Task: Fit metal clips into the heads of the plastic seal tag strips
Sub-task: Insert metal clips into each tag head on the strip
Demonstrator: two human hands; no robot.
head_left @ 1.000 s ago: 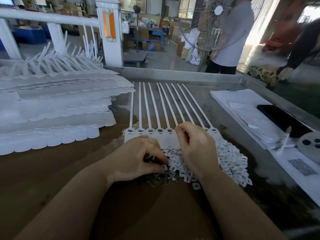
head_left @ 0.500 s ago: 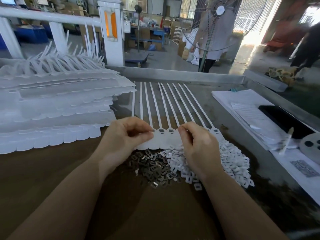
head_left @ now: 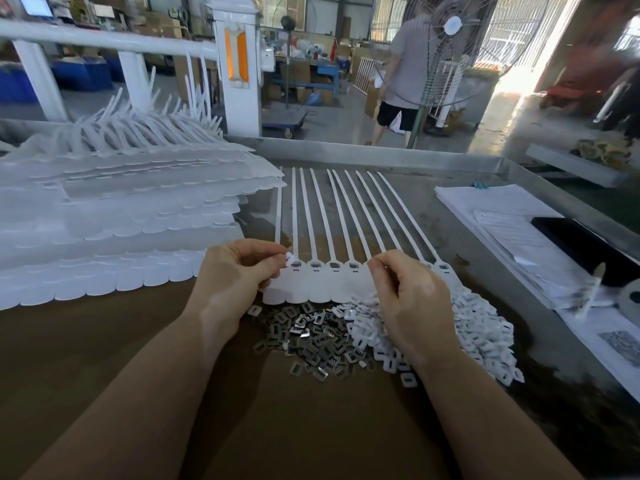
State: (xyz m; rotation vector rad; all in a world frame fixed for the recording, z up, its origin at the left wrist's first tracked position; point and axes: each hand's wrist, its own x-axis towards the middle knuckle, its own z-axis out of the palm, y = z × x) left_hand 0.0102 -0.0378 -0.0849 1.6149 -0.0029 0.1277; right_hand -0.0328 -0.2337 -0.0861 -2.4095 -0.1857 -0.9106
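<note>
The left hand (head_left: 235, 271) has come up from the heap of metal clips (head_left: 311, 336) and now pinches a small white piece (head_left: 289, 259) at the leftmost head of the tag strip (head_left: 322, 268) mid-surface — seating looks underway; the right hand (head_left: 403, 292) stays curled on the row, its grasp unclear

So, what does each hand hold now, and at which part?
Left hand pinches a small white piece by its edge, over the strip heads. Right hand: cannot be told.
</note>
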